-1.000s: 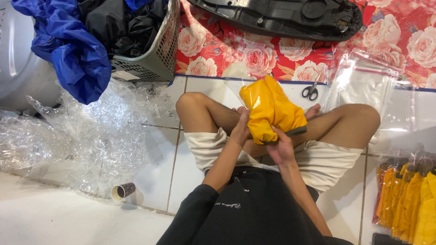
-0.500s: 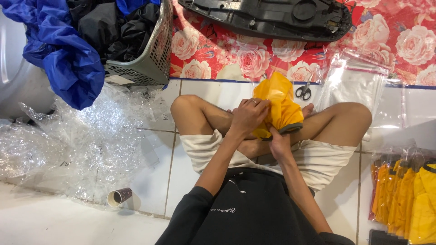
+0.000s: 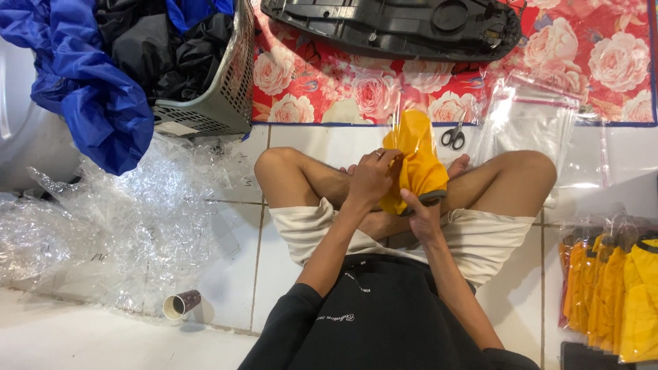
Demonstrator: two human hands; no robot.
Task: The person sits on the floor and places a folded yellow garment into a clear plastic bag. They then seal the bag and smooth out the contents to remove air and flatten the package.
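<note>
Since the earlier frame, left hand [image 3: 373, 179] has shifted onto yellow garment [image 3: 417, 164]; both hands' fingers are gripping it, right hand [image 3: 423, 218] beneath, folding; next, tighter compression.

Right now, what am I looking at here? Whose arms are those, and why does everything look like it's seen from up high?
The picture comes from a small camera worn on a person's head, looking down, so you see their own body from above. They sit cross-legged on a white tiled floor. The two arms are theirs.

Both hands hold a yellow cloth item over the lap. The left hand grips its side, and the right hand pinches its lower edge.

Around them: small scissors on the floor just beyond the cloth, crumpled clear plastic on the left with a paper cup lying on its side, a grey basket full of dark and blue clothes, a rose-patterned mat, and more yellow items in clear bags on the right.
</note>
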